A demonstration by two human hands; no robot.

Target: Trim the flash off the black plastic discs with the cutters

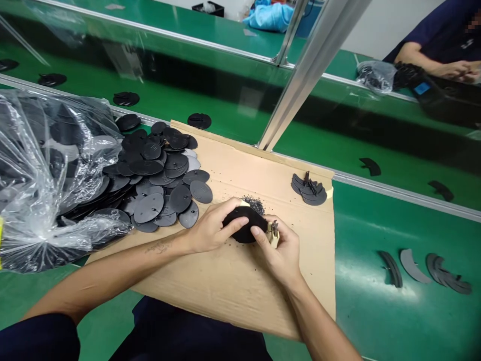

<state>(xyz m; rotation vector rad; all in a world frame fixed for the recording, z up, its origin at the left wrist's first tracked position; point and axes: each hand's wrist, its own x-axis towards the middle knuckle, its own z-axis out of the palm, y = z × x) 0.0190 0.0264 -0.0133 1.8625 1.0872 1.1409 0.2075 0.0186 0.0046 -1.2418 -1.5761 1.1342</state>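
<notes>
A black oval plastic disc [242, 226] is held above the cardboard, pinched at its left side by my left hand [214, 226], thumb on top. My right hand [282, 253] is closed at the disc's right end, with its thumb against the edge. Beside the right fingers shows a pale yellow piece with greyish, jagged tips [274, 229]; I cannot make out its kind. A bit of pale yellow also covers a left fingertip. Just behind the disc lies a small heap of black plastic bits [254, 204], with crumbs scattered around. The disc hides most of the fingers underneath.
Many black oval discs [148, 206] spill from a clear plastic bag [48, 200] at left onto the cardboard sheet [210, 296]. Curved black parts [310, 189] are stacked at its right. More curved pieces [413, 265] lie on the green table. A metal post [296, 75] and another person's hands [456, 70] are beyond.
</notes>
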